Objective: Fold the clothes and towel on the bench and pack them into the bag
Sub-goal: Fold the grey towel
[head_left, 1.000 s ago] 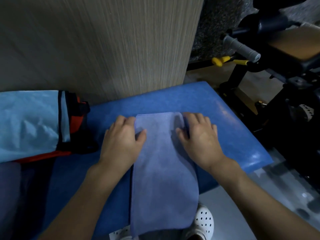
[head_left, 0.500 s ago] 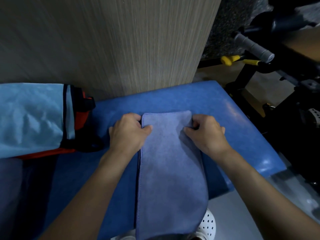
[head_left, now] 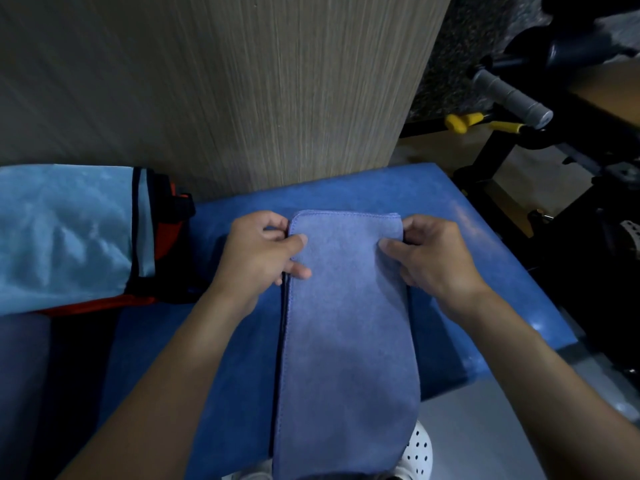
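A blue-grey towel (head_left: 346, 327), folded into a long narrow strip, lies across the blue padded bench (head_left: 398, 188) and hangs over its near edge. My left hand (head_left: 263, 254) pinches the towel's far left corner, thumb on top and fingers curled under. My right hand (head_left: 429, 254) grips the far right corner the same way. At the left lies a bag (head_left: 162, 237) with light blue, black and red-orange parts, its dark mouth facing the towel.
A wood-grain panel (head_left: 242, 81) rises right behind the bench. Black gym equipment with a grey grip (head_left: 509, 95) and yellow knobs (head_left: 464, 121) stands at the right. A white perforated shoe (head_left: 419, 452) shows below the bench edge on the grey floor.
Both hands went from lying flat on the towel's far end to curling shut on its two far corners. The view has shifted slightly left.
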